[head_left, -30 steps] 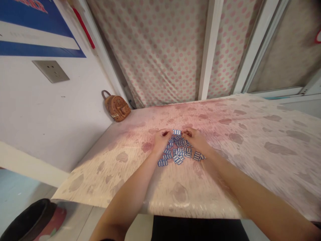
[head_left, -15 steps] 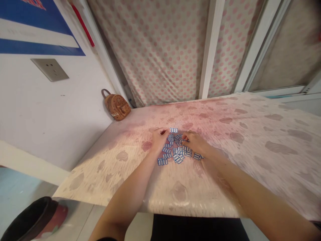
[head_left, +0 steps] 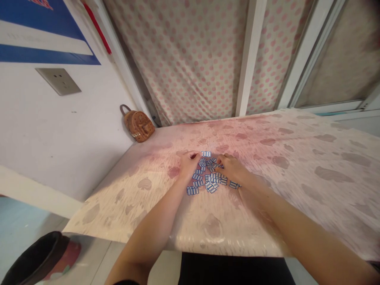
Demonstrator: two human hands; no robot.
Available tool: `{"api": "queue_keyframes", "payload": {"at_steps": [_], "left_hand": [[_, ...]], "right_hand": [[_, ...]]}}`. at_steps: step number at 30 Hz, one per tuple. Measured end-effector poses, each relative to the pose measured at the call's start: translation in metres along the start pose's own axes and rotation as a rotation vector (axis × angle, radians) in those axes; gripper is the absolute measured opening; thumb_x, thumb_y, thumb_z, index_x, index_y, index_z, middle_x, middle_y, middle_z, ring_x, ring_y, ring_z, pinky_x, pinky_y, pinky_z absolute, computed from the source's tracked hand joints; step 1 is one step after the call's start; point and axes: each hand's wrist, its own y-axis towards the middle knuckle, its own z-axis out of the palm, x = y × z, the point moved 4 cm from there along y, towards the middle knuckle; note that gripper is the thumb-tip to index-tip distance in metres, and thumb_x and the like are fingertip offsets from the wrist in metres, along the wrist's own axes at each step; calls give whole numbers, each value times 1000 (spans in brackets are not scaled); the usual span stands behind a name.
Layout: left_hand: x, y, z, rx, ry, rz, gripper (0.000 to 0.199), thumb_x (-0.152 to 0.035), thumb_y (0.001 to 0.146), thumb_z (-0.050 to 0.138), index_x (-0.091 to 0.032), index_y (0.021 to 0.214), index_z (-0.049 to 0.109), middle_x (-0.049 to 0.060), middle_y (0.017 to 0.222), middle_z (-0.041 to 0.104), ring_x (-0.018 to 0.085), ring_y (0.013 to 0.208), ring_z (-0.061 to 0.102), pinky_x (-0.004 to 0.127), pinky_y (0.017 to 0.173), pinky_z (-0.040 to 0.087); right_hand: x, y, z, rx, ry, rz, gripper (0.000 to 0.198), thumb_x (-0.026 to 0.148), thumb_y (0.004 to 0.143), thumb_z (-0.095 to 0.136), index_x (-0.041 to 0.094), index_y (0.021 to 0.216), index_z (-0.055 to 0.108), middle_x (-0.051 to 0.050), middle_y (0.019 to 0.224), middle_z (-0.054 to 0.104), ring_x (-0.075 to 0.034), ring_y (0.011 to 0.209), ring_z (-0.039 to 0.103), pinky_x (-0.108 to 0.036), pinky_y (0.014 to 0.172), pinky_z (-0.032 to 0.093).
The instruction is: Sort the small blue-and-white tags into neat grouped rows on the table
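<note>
Small white rectangular pieces with blue edges (head_left: 211, 186) lie in a loose, overlapping heap on the table, many of them joined or lined up in short strips. My left hand (head_left: 189, 161) is at the heap's far left, thumb and forefinger pinched together at the left end of a short row of these pieces (head_left: 206, 154). Over the right side of the heap, my right hand (head_left: 230, 166) has its fingers curled in and thumb closed against them. What lies between its fingertips is too small and covered to make out.
A patterned cloth (head_left: 212, 225) covers the table. At the back left corner, a small brown backpack-shaped bag (head_left: 139, 126) leans against the wall. A dark-rimmed bin (head_left: 63, 257) stands on the floor at lower left. Behind the table hangs a dotted curtain (head_left: 190, 71).
My right hand has shifted very slightly to the right over the heap, its fingertips moving a little. My left hand and the row at its fingertips are nearly unchanged.
</note>
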Motion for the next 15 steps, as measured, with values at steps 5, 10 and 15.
{"api": "queue_keyframes", "payload": {"at_steps": [5, 10, 15], "left_hand": [[0, 0, 0, 2, 23, 16, 15, -26, 84, 66, -15, 85, 77, 5, 83, 75, 17, 76, 68, 26, 70, 49], [0, -1, 1, 6, 46, 12, 16, -28, 85, 66, -15, 86, 77, 5, 83, 76, 17, 74, 68, 25, 65, 49], [0, -1, 1, 7, 64, -6, 16, -28, 85, 66, -16, 87, 77, 4, 82, 76, 16, 70, 67, 24, 62, 48]], "right_hand": [[3, -1, 2, 49, -47, -9, 21, 24, 89, 62, 12, 106, 64, -13, 104, 66, -25, 98, 64, -32, 84, 43], [3, -1, 5, 79, -16, 5, 22, 21, 89, 61, 12, 108, 64, -13, 105, 67, -23, 95, 65, -30, 83, 44], [8, -3, 0, 58, -22, -2, 23, 21, 88, 62, 12, 109, 65, -14, 110, 65, -25, 103, 62, -30, 88, 43]]}}
